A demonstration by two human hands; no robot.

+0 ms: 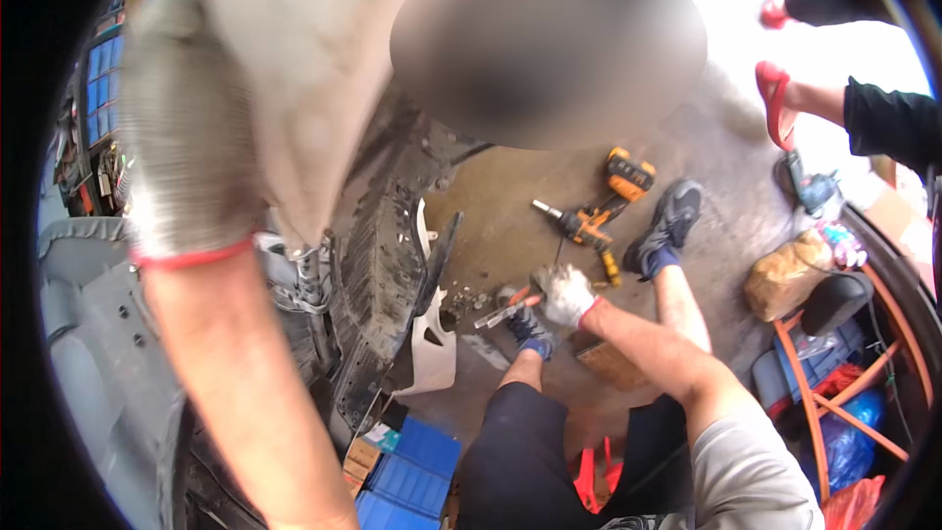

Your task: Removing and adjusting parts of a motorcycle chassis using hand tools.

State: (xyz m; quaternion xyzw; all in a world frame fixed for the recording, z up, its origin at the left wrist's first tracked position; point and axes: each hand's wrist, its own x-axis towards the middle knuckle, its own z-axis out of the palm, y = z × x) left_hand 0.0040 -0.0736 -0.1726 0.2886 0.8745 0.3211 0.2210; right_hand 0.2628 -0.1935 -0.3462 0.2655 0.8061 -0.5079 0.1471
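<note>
My left arm reaches up the left side to a grey-white work glove with a red cuff, my left hand (191,128). It is close and smeared, and its fingers do not show. A large pale beige shape (304,59), which I cannot make out, fills the space beside it. Lower down, over my shoe, my right hand (566,296) wears a white glove soiled with dark marks. Its fingers are closed on a slim pale rod (502,314) that points left. Just beyond it, a yellow-and-black cordless impact wrench (589,226) lies on the floor, a socket on its nose.
A dark, dirty vehicle panel (378,265) and a white trim piece (432,348) stand on the left. Small fasteners (469,299) lie on the concrete floor (491,186). Blue bins (417,471) are below. On the right are an orange frame (805,402) and another person's red shoe (775,103).
</note>
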